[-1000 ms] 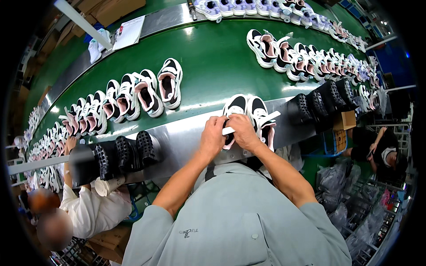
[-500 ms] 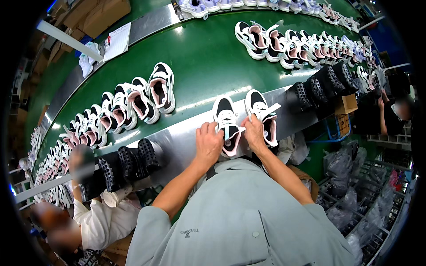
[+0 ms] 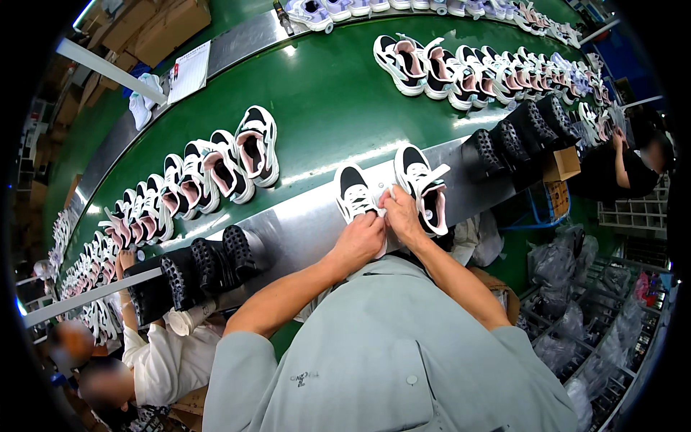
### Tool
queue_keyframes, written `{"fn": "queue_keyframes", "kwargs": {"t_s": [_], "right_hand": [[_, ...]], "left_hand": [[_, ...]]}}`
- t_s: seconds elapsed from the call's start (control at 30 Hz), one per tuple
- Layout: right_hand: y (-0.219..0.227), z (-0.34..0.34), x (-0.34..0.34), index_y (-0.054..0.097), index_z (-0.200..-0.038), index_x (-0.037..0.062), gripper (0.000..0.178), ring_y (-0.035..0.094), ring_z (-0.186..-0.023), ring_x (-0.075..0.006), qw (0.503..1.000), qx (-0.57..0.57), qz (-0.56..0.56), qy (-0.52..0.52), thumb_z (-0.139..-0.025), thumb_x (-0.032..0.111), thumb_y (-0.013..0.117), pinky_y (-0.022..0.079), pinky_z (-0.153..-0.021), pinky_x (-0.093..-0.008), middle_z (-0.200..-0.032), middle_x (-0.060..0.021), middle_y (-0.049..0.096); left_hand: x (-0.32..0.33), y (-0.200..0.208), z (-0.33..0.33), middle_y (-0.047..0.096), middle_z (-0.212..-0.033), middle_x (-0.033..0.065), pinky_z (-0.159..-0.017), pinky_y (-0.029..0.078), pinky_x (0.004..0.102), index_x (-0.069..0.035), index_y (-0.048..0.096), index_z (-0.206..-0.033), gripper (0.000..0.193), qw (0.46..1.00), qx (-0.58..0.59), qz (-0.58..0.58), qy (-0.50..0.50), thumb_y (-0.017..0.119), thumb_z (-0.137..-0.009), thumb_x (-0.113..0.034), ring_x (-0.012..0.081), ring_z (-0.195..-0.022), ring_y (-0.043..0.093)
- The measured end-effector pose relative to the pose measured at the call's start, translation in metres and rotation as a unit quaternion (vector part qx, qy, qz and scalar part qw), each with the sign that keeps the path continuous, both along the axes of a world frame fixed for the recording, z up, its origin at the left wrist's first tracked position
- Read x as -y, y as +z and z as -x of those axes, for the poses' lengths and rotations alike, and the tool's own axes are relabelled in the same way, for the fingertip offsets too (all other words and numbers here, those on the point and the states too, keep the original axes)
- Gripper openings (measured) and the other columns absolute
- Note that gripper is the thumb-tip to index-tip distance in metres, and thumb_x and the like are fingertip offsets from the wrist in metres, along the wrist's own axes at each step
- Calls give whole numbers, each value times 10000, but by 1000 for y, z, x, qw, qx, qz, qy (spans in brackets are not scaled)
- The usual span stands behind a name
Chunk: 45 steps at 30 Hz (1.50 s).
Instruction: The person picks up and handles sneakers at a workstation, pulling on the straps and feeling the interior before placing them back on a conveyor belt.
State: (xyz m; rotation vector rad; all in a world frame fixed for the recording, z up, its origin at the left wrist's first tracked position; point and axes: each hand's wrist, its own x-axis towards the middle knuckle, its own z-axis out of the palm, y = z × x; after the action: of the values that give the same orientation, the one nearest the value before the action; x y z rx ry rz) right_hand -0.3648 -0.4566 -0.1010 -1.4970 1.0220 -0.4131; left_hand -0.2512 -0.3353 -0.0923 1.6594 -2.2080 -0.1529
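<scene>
Both hands have slid onto the left shoe (image 3: pixel 354 193), leaving its mate (image 3: pixel 426 189) just beside. On the steel worktop (image 3: pixel 288 223), left hand (image 3: pixel 358 243) and right hand (image 3: pixel 400 216) pinch the shoe's white lace, fingers closed.

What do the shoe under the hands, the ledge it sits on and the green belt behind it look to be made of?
Shoe: black and white panels, likely synthetic leather or textile with a white rubbery sole; matte. Both the left hand and right hand touch it.
Ledge: probably brushed steel; grey with streaky glare.
Belt: smooth green rubber or plastic sheet, by its soft light reflections.
</scene>
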Motion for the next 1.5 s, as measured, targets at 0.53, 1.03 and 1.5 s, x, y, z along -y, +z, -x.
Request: {"fn": "queue_keyframes", "kwargs": {"t_s": [0.53,1.03,1.5], "right_hand": [[-9,17,-7,567,-896,-24,118,611,-565,-160,991,77,-113,-9,-892,74,502,508,-538,-300,-787,-93,616],[66,67,32,658,-995,-1,170,583,-774,-88,942,62,-92,316,-977,167,678,484,-713,-254,-863,-13,638],[92,27,36,599,-898,-19,272,551,-720,-327,880,-7,186,436,-990,237,590,443,-684,-410,-783,-178,581]], "left_hand": [[-48,-9,12,680,-1029,197,-826,539,395,4,530,-1310,587,819,-306,-265,407,732,-864,-320,333,-913,667],[-41,1,16,539,-1267,277,-958,478,507,-138,553,-1386,590,829,-276,-251,417,756,-832,-119,436,-1116,541],[-11,69,-18,512,-1319,196,-948,496,451,-215,611,-1341,766,964,-57,-39,259,751,-629,31,395,-1084,523]]}}
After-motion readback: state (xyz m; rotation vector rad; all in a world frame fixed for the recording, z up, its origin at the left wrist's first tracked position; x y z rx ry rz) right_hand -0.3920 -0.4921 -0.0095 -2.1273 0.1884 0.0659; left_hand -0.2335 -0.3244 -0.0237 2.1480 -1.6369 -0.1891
